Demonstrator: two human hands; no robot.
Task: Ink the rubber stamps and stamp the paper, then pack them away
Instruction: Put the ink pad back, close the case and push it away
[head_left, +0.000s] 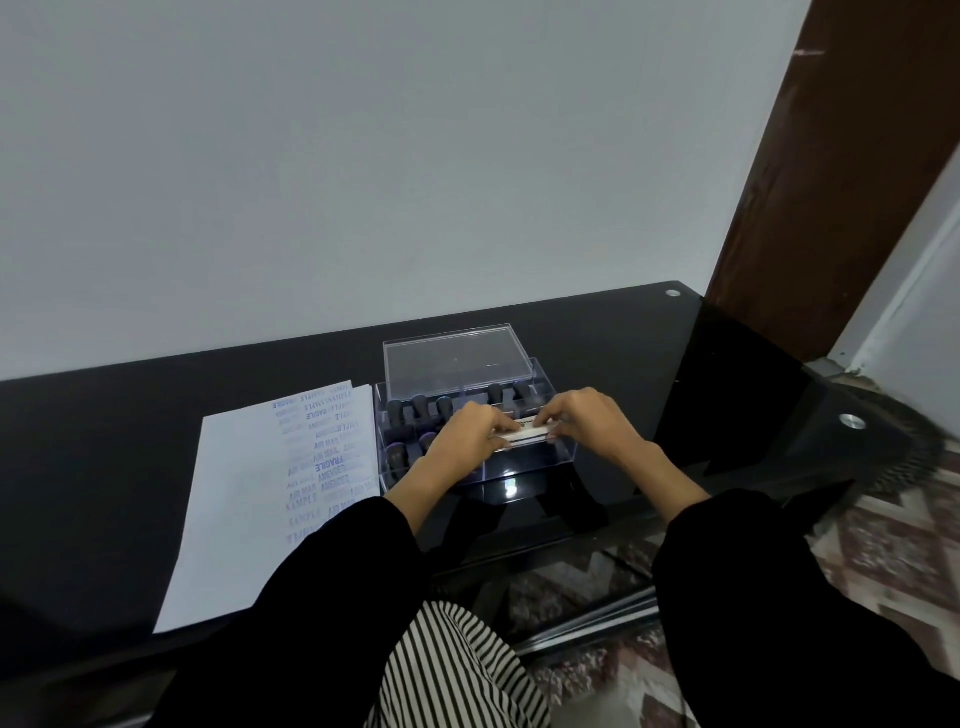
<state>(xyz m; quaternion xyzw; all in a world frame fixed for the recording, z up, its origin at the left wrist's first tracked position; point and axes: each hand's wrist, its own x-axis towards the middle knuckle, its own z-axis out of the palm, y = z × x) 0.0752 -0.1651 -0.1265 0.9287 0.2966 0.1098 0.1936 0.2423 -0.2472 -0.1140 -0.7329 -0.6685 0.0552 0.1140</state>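
Risk of a snag first: held a slim white piece (531, 431) over the right half of the clear box (524, 470), at or just above its rim, and could not tell which. Pinched at both ends, with the left hand (467, 431) curled on the left end and the right hand (587, 420) curled on the right. Could not tell stamp from ink pad, being small and partly covered by fingers. Could catch on the rim or on a divider if lowered askew. Could tip the dark-handled stamps (420, 405) standing in rows in the left and far parts of the box if pushed sideways. Could also smear ink on fingers or on the clear wall if a wet face pointed down or out, though could not see that face. Might knock the clear lid (457, 358), resting at the box's far side, if carried too far back. Ran left to right, long axis roughly parallel to the box's near wall, right end a touch farther away, broad pale face turned up. Judged the stamping done, given the paper (234, 519) crowded with blue marks just left of the box on the dark worktop (104, 441), and the packing under way.
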